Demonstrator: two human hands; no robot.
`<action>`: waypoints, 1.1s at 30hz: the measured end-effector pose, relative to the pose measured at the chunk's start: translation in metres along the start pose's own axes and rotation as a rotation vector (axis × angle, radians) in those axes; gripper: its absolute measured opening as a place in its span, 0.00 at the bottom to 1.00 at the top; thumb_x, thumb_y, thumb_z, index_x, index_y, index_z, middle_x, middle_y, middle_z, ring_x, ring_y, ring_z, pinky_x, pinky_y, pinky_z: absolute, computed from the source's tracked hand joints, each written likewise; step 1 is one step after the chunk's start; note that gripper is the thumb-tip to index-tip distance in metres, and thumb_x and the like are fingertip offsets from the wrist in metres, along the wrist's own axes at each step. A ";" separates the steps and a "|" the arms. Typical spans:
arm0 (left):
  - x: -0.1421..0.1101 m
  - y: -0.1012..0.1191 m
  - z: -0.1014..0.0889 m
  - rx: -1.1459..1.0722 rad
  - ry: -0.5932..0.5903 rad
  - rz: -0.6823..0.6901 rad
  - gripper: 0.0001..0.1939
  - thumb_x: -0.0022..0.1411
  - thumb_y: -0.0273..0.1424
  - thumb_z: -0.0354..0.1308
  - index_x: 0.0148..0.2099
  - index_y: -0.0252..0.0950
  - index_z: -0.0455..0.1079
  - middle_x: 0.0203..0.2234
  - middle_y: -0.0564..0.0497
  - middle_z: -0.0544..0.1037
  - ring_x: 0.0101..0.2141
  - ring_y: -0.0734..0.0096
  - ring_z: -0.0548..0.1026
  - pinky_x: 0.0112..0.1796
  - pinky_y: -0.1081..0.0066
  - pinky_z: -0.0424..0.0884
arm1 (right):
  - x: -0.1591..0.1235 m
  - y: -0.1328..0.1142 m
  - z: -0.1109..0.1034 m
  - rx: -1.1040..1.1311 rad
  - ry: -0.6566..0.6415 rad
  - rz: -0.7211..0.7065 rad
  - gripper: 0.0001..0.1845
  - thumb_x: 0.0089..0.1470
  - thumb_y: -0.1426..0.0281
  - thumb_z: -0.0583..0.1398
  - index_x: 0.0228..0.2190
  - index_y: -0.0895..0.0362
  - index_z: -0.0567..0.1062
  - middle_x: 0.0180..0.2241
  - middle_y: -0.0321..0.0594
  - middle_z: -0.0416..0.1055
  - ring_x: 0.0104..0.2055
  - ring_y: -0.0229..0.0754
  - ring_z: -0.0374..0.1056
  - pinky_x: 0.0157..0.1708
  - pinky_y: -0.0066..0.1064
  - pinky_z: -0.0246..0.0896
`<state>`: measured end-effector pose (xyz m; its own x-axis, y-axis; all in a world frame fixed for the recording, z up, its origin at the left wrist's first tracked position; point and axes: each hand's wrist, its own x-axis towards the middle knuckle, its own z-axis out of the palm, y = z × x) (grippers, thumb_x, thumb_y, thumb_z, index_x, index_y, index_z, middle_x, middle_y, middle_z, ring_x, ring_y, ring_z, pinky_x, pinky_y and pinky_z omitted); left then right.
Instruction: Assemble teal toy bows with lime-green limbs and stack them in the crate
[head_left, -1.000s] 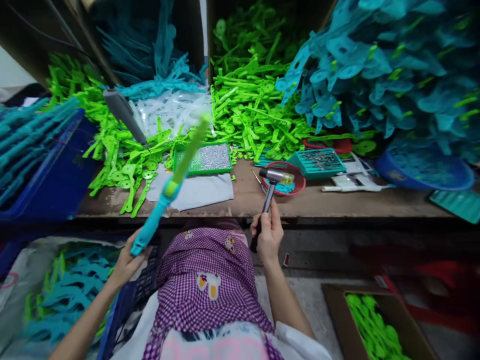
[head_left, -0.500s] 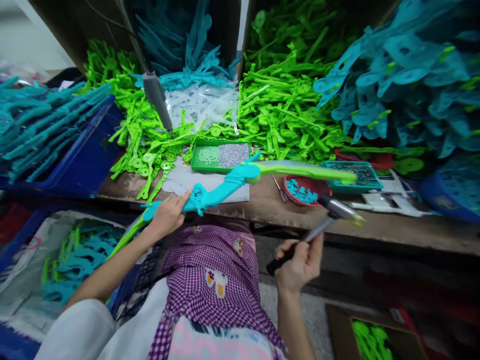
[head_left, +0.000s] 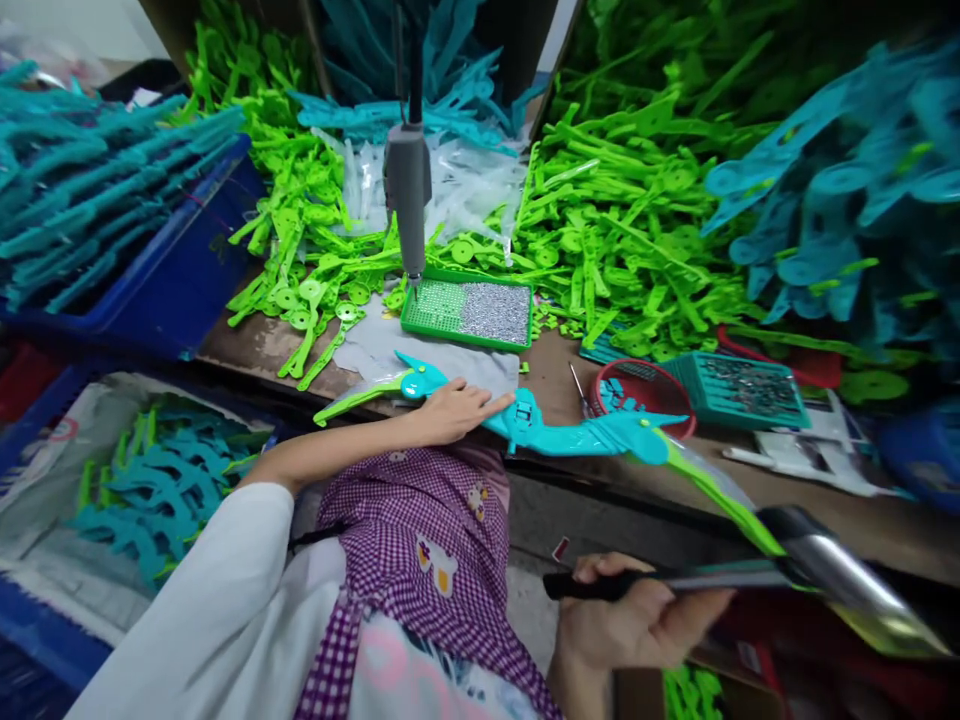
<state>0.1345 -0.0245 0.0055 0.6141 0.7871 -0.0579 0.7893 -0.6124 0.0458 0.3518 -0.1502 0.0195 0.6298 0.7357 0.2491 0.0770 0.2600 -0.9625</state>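
Turquoise and green plastic make up the long piece [head_left: 577, 438] under my left hand [head_left: 448, 412], and it runs along the front edge of the counter [head_left: 553, 378]; whether it touches the wood, I cannot tell. My left hand lies over its middle, index finger stretched along it towards a small catch, thumb hidden, so I cannot say whether it grips underneath. My right hand [head_left: 634, 622] is wrapped round the handle of a hammer [head_left: 757, 573], held out past the front edge. The piece's right end passes behind the hammer's head; contact there is unclear.

Just behind the piece a pale cloth [head_left: 484, 368] is spread near the front edge. Beyond it is a green tray [head_left: 466, 336] with silvery bits in its right half, and a grey power screwdriver [head_left: 407, 190] hangs over its left end. Further right, near the front edge, a red bowl [head_left: 651, 384] holds turquoise bits, a thin tool [head_left: 577, 388] just beside it. Green plastic parts [head_left: 622, 225] are heaped towards the back edge. Off the left end, a blue bin [head_left: 176, 275] is loaded with turquoise pieces [head_left: 90, 190].
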 end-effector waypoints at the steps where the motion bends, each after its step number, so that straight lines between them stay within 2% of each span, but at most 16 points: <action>1: 0.004 -0.002 -0.002 -0.024 -0.002 0.014 0.36 0.61 0.20 0.45 0.70 0.39 0.42 0.44 0.45 0.70 0.41 0.63 0.68 0.44 0.62 0.58 | -0.005 0.003 0.004 -0.005 -0.027 0.050 0.27 0.57 0.66 0.57 0.59 0.43 0.62 0.19 0.26 0.60 0.16 0.31 0.54 0.14 0.24 0.55; 6: 0.014 -0.013 -0.012 -0.161 0.027 0.080 0.39 0.59 0.22 0.51 0.69 0.43 0.43 0.46 0.44 0.69 0.43 0.59 0.68 0.46 0.58 0.60 | -0.023 0.034 0.026 -0.069 -0.230 0.284 0.32 0.58 0.61 0.56 0.62 0.52 0.58 0.20 0.26 0.62 0.16 0.29 0.56 0.16 0.22 0.54; 8: 0.008 -0.014 -0.007 -0.164 0.097 0.089 0.34 0.60 0.25 0.52 0.68 0.41 0.49 0.47 0.43 0.69 0.44 0.58 0.68 0.46 0.59 0.61 | -0.024 0.045 0.035 -0.084 -0.286 0.345 0.34 0.58 0.59 0.56 0.62 0.54 0.57 0.20 0.26 0.61 0.16 0.28 0.55 0.16 0.22 0.54; 12: -0.021 -0.012 0.021 -0.090 0.275 0.138 0.21 0.66 0.27 0.49 0.61 0.39 0.62 0.47 0.43 0.72 0.44 0.62 0.70 0.45 0.63 0.62 | -0.020 0.054 0.045 -0.114 -0.252 0.376 0.34 0.58 0.57 0.55 0.63 0.53 0.56 0.20 0.25 0.61 0.17 0.28 0.54 0.17 0.21 0.53; 15: -0.040 -0.014 0.038 -0.073 0.402 0.206 0.19 0.68 0.27 0.48 0.59 0.40 0.64 0.45 0.45 0.74 0.44 0.64 0.70 0.44 0.65 0.63 | -0.018 0.056 0.044 -0.147 -0.220 0.362 0.35 0.58 0.56 0.55 0.63 0.53 0.55 0.20 0.25 0.60 0.17 0.28 0.54 0.17 0.21 0.52; 17: -0.041 -0.016 0.039 -0.078 0.428 0.220 0.19 0.68 0.27 0.49 0.59 0.40 0.64 0.45 0.45 0.74 0.44 0.64 0.70 0.44 0.65 0.63 | -0.018 0.059 0.041 -0.170 -0.225 0.371 0.35 0.58 0.56 0.54 0.63 0.53 0.55 0.20 0.25 0.59 0.17 0.28 0.54 0.17 0.21 0.52; 20: -0.025 -0.016 0.030 -0.088 0.374 0.212 0.19 0.67 0.28 0.50 0.59 0.41 0.64 0.45 0.44 0.74 0.43 0.63 0.70 0.43 0.64 0.64 | -0.017 0.065 0.040 -0.180 -0.218 0.386 0.36 0.58 0.55 0.54 0.64 0.53 0.54 0.21 0.26 0.60 0.17 0.28 0.54 0.17 0.21 0.51; 25: 0.024 -0.016 0.014 -0.097 0.222 0.255 0.21 0.66 0.29 0.53 0.61 0.42 0.63 0.46 0.44 0.73 0.44 0.62 0.71 0.42 0.65 0.65 | -0.010 0.071 0.045 -0.168 -0.206 0.402 0.37 0.57 0.54 0.54 0.64 0.54 0.55 0.21 0.26 0.60 0.17 0.29 0.53 0.17 0.23 0.51; 28: 0.040 -0.015 0.013 -0.091 0.198 0.234 0.23 0.65 0.30 0.55 0.61 0.42 0.63 0.47 0.43 0.73 0.45 0.61 0.71 0.43 0.65 0.66 | -0.006 0.076 0.048 -0.177 -0.252 0.434 0.38 0.56 0.53 0.55 0.63 0.55 0.56 0.20 0.26 0.59 0.17 0.31 0.53 0.18 0.24 0.52; 30: 0.032 -0.014 0.014 -0.087 0.260 0.208 0.23 0.65 0.31 0.56 0.62 0.39 0.62 0.51 0.42 0.71 0.50 0.59 0.69 0.47 0.63 0.65 | -0.004 0.080 0.050 -0.192 -0.287 0.456 0.39 0.55 0.52 0.55 0.63 0.56 0.56 0.20 0.27 0.59 0.18 0.31 0.52 0.18 0.25 0.53; 33: -0.018 -0.018 0.021 -0.106 0.448 0.117 0.23 0.66 0.33 0.54 0.62 0.39 0.60 0.54 0.43 0.69 0.55 0.60 0.65 0.54 0.61 0.60 | -0.001 0.086 0.050 -0.233 -0.307 0.468 0.40 0.56 0.52 0.54 0.63 0.57 0.56 0.20 0.28 0.59 0.18 0.32 0.52 0.17 0.25 0.53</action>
<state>0.1091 -0.0286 -0.0156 0.6196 0.6820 0.3886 0.6960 -0.7062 0.1297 0.3191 -0.0978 -0.0583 0.3889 0.8946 -0.2201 0.0348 -0.2530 -0.9668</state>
